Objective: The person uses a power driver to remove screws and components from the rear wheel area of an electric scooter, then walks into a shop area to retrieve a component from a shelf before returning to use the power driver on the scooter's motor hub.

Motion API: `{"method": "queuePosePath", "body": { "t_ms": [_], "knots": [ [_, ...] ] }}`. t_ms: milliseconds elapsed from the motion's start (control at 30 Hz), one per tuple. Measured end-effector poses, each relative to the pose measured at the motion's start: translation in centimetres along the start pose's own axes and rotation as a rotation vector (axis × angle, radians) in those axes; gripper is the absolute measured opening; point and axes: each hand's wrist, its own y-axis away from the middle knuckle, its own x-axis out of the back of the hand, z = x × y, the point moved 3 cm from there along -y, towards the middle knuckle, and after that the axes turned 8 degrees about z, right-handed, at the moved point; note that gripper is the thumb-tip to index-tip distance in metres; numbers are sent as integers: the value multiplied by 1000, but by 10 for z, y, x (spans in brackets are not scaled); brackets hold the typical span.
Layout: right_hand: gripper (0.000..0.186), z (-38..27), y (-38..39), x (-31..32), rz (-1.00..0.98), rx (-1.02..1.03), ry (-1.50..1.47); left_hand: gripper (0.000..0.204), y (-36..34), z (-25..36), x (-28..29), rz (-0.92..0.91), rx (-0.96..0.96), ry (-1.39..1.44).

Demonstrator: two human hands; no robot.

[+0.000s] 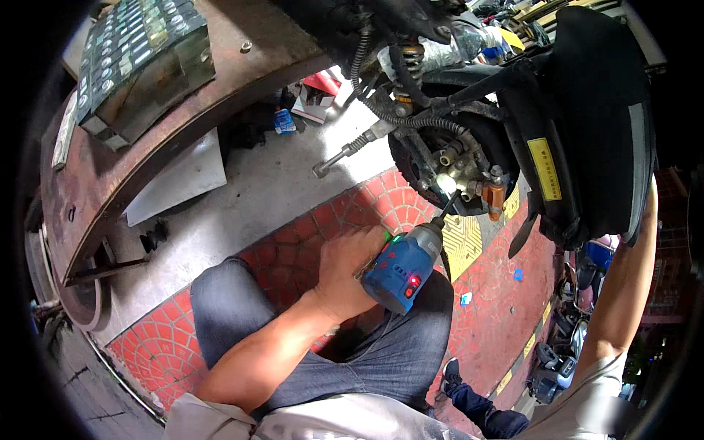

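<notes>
My left hand [350, 262] is wrapped round the grip of a blue cordless drill [400, 270] with a red light showing at its rear. The drill's long thin bit [449, 205] reaches up to the metal parts at the hub of a wheel [440, 167], where a bright spot of light falls. Whether the tip touches a fastener there, I cannot tell. Beside the bit hangs an orange-brown cylinder [495, 196]. My right forearm [623, 293] stretches up at the right, and its hand is hidden behind a large black padded piece [598, 110] on the vehicle.
A rusty round table [257, 33] at the upper left bears a block of battery cells [147, 73]. A rod with a spring [348, 152] sticks out from the wheel. Red patterned paving [484, 315] lies below. Another person's leg and shoe [453, 374] show behind me, near parked scooters [561, 359].
</notes>
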Motion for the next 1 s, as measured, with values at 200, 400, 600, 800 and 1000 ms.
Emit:
{"method": "queuePosePath", "body": {
  "t_ms": [200, 400, 600, 800, 1000],
  "knots": [
    [46, 3, 5, 6, -6, 12, -24, 30, 1, 5, 1, 2, 37, 50],
    [46, 8, 5, 8, -13, 17, -29, 31, 1, 4, 1, 26, 16, -31],
    [45, 9, 5, 12, -6, 18, -26, 33, -1, 4, 4, -17, 27, -63],
    [45, 10, 5, 10, -6, 17, -24, 40, -1, 0, 5, -41, -7, -79],
    [45, 11, 6, 10, -8, 18, -20, 38, -3, 3, 7, -58, 4, -88]
  ]
}}
